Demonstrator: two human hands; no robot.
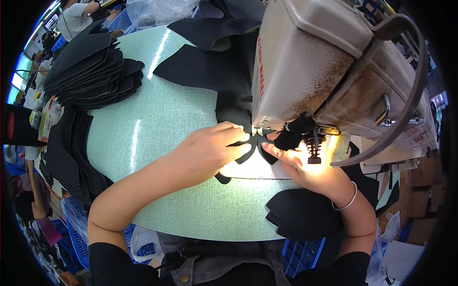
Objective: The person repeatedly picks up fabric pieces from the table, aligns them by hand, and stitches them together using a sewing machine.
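Note:
A beige sewing machine [305, 57] with brown stains stands over a pale green table. Black cut fabric pieces [191, 66] lie behind and under its head, and two curved black fabric edges [268, 153] meet below the needle area on a brightly lit plate [236, 170]. My left hand [207, 152] comes in from the left, its fingers curled and pinching the left fabric edge. From the right, my right hand [305, 167], with a bangle at the wrist, rests stretched fingers on the right edge, close to the needle. The needle itself is hidden.
A fanned stack of black pieces [83, 71] sits at the far left, with another pile [74, 152] hanging over the left edge. More black pieces [305, 212] lie under my right forearm. A curved metal bar [415, 100] arcs past the machine's right side. Blue crates [300, 255] stand below.

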